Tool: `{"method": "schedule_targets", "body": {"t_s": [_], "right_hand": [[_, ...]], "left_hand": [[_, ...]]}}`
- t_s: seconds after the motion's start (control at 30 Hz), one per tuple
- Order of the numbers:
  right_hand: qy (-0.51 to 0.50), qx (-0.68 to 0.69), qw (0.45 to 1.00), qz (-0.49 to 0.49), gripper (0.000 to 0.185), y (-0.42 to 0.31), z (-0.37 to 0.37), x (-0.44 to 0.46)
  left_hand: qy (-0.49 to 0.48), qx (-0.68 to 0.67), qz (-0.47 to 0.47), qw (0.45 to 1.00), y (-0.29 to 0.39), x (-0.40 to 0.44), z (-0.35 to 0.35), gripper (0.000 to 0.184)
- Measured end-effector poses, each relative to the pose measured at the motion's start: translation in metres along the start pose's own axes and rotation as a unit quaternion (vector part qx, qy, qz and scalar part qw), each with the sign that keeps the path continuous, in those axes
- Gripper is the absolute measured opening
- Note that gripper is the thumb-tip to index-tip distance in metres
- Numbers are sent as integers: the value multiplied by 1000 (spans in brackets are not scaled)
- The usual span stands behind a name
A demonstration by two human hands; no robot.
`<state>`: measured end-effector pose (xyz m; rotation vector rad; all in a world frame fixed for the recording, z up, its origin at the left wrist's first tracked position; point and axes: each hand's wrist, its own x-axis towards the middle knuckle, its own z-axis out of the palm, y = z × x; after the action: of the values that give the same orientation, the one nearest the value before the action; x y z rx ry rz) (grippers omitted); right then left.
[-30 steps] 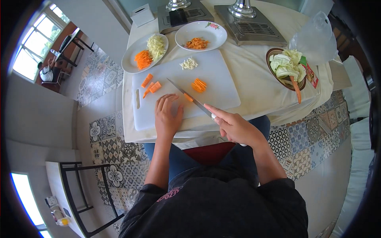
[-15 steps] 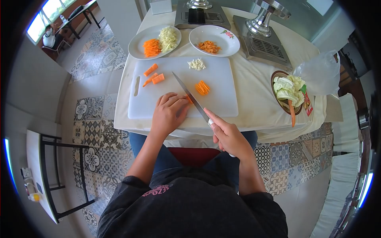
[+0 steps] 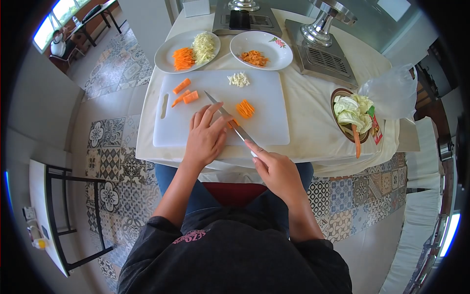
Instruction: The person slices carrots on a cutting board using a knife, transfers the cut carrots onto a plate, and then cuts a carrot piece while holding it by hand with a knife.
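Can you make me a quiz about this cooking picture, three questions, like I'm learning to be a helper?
1. Which hand grips the knife?
2. True or false: a carrot sticks out over the edge of the bowl.
3. Count: how many plates stand just behind the board?

Key:
1. The right hand.
2. True.
3. Two.

Bright daylit room, glaring window [image 3: 54, 23], fisheye-curved edges, black corners
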<state>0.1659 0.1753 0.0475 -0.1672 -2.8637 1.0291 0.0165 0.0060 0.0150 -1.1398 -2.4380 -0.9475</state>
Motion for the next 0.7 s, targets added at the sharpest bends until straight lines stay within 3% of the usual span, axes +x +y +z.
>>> {"method": "schedule_targets", "body": {"t_s": [0.17, 0.33, 0.43, 0.47, 0.57, 0.7], "right_hand": [[-33, -46, 998, 15, 46, -2, -3, 0], [5, 51, 999, 9, 52, 4, -2, -8], [8, 118, 993, 0, 53, 6, -10, -15], [13, 135, 991, -8, 52, 5, -13, -16], [-47, 160, 982, 90, 49, -4, -30, -16], [-19, 132, 990, 53, 49, 5, -28, -16]], "left_hand": [[-33, 49, -12, 998, -4, 3, 7, 37], [-7, 8, -13, 1000, -2, 4, 2, 38], [138, -20, -55, 989, -1, 0, 4, 35], [125, -23, -67, 990, -3, -2, 6, 35], [90, -14, -82, 993, -7, -6, 11, 36], [53, 21, -53, 997, 2, -2, 15, 35]]}}
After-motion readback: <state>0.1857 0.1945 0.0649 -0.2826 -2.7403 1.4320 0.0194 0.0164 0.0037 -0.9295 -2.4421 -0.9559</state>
